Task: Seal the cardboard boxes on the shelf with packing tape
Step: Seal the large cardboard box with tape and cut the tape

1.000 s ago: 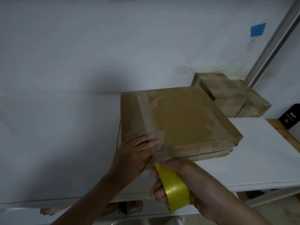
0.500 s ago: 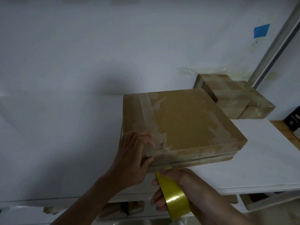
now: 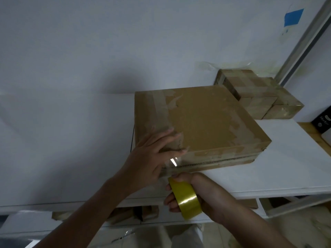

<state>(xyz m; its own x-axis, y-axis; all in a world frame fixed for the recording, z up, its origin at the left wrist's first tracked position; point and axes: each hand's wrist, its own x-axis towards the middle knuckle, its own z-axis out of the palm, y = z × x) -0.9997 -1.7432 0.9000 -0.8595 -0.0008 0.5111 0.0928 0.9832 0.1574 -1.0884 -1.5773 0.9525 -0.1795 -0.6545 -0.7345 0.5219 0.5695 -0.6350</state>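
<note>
Pressing down with the straight, slightly spread fingers (image 3: pixel 168 138) of the left hand (image 3: pixel 152 158) on the near left corner of the flat cardboard box (image 3: pixel 206 122), no longer curled over its edge as half a second ago. Gripping the yellow tape roll (image 3: pixel 188 201) in the right hand (image 3: pixel 212 199), fingers wrapped round it, just below the shelf (image 3: pixel 286 169) lip, clear strip (image 3: pixel 173 161) stretched up the box front. Probably smoothing that strip down; cutting likely next.

Tally of boxes, tape and hands
One large box (image 3: pixel 206 122); two small boxes (image 3: pixel 238 86) (image 3: pixel 283 108) at the shelf's (image 3: pixel 268 167) back right; one roll (image 3: pixel 186 199); two hands (image 3: pixel 148 158) (image 3: pixel 209 192).
</note>
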